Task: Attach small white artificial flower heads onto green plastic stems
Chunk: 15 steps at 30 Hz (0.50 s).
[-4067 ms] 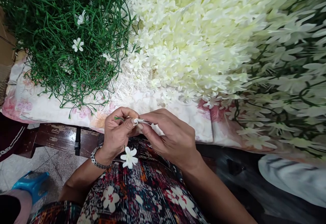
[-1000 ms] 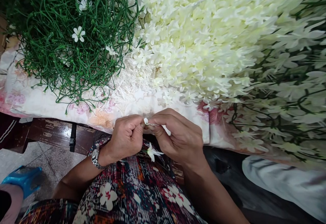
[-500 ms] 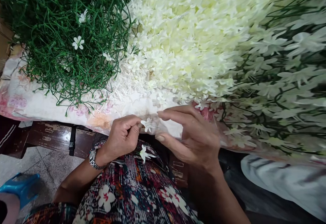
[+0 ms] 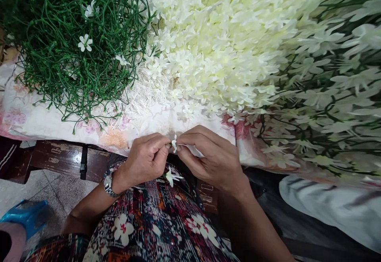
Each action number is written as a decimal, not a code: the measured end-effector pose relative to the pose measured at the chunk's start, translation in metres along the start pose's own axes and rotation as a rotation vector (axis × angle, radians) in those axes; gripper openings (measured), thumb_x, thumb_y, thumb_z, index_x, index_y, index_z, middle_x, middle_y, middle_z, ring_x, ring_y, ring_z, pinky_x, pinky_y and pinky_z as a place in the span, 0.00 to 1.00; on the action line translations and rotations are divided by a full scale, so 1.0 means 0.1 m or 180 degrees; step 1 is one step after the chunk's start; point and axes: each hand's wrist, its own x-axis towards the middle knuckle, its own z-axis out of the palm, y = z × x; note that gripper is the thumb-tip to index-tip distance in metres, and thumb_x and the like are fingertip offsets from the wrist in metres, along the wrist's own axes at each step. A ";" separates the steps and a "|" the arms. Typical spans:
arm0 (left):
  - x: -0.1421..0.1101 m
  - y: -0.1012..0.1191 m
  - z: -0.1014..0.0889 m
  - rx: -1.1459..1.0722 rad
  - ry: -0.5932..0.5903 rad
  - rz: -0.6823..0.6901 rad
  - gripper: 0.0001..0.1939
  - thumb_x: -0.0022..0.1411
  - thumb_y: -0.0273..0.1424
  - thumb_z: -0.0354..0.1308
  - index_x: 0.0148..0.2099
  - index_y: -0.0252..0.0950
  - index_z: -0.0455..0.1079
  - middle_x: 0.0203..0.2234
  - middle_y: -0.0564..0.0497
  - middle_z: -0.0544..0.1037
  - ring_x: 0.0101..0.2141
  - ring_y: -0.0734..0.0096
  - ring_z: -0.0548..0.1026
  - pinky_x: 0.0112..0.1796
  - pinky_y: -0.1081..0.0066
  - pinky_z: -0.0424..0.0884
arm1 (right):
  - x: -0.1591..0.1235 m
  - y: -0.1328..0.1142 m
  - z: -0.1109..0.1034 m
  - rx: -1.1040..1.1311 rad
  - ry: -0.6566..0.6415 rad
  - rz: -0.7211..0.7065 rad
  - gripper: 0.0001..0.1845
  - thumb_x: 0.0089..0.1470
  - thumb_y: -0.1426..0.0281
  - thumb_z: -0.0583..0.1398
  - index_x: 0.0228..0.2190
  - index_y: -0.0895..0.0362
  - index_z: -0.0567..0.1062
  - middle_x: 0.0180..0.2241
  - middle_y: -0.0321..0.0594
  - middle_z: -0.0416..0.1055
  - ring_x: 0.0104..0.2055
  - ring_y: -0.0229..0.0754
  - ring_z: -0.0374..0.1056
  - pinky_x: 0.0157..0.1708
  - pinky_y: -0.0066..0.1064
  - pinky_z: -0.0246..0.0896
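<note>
My left hand (image 4: 147,159), with a metal watch at the wrist, pinches a thin green stem that carries a small white flower (image 4: 171,176) hanging below the fingers. My right hand (image 4: 212,158) meets it fingertip to fingertip and pinches a second small white flower piece (image 4: 174,144) between the two hands. Both hands hover over my lap, just in front of the edge of the table. Most of the stem is hidden inside my left fist.
A floral cloth (image 4: 44,121) covers the table. On it lie a tangle of green stems (image 4: 74,47), a big heap of cream flowers (image 4: 226,43), white stamen pieces (image 4: 145,91) and finished flower sprays (image 4: 333,107). A blue object (image 4: 25,216) is on the floor at left.
Half a second ago my right hand was open and apart from the left; now it has come back and pinches the white flower at my left fingertips.
</note>
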 end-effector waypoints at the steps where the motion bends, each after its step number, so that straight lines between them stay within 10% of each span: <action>1: 0.00 0.00 0.00 0.0046 -0.0017 0.0020 0.09 0.55 0.21 0.45 0.24 0.33 0.59 0.17 0.56 0.59 0.20 0.80 0.58 0.22 0.76 0.55 | 0.00 0.00 0.00 0.0007 -0.0027 -0.0005 0.08 0.45 0.81 0.56 0.30 0.59 0.66 0.25 0.38 0.66 0.29 0.35 0.62 0.28 0.27 0.61; 15: 0.01 -0.03 0.04 0.0210 0.0060 0.0094 0.11 0.54 0.20 0.44 0.21 0.34 0.56 0.16 0.56 0.56 0.19 0.79 0.56 0.21 0.74 0.54 | -0.01 0.06 0.05 0.0106 -0.0154 -0.0061 0.07 0.48 0.79 0.55 0.31 0.59 0.67 0.26 0.39 0.66 0.30 0.35 0.61 0.28 0.27 0.60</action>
